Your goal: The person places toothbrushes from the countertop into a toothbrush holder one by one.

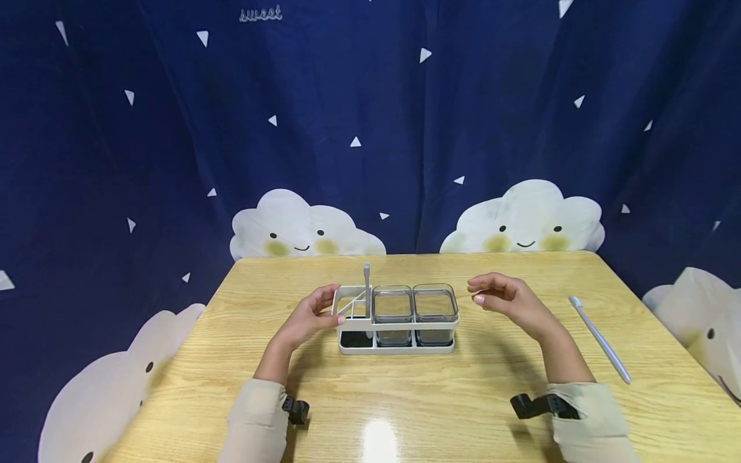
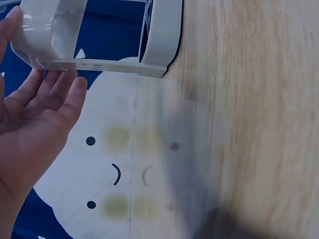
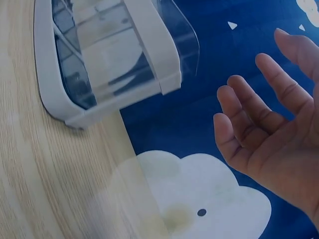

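Rack [image 1: 399, 326], white — on the table [image 1: 405, 395], at 3 o'clock from the left hand [image 1: 305, 318], whose thumb and fingers clamp its left end. Contents: two clear cups [image 1: 393, 337]; one grey stick [image 1: 367, 289], upright. Right hand [image 1: 515, 302] — thumb and fingers apart, loosely curved; rack near, at 9 o'clock, untouched by it. Toothbrush [image 1: 599, 339]: between 3 and 4 o'clock from that hand.

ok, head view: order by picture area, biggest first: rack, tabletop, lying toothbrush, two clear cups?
1. Tabletop
2. Rack
3. Left cup and right cup: too alike to rank
4. Lying toothbrush
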Demonstrator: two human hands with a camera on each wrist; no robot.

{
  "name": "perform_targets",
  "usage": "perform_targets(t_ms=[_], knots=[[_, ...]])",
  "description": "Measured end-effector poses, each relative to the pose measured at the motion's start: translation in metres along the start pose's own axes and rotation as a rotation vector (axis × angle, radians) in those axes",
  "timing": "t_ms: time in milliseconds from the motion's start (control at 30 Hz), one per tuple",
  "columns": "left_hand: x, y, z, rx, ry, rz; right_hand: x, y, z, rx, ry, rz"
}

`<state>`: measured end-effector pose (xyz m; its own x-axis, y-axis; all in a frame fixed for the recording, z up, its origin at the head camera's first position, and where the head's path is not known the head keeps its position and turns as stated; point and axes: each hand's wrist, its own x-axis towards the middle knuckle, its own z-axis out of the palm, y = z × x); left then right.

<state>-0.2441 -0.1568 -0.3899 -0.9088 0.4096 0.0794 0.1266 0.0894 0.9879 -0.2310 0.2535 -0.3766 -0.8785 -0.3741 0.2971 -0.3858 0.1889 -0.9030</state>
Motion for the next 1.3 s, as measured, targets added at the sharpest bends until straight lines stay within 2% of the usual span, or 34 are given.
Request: perform_targets(t_ms=[367,1300], knots=[[-0.001,-0.001,0.001,0.014,0.014,-0.014,-0.012,0.007,-0.016,-0.017,0.027,0.046],[-0.001,-0.002,0.002,0.008,0.023,-0.005,-0.040,0.029,-0.044,-0.076,0.035,0.077]])
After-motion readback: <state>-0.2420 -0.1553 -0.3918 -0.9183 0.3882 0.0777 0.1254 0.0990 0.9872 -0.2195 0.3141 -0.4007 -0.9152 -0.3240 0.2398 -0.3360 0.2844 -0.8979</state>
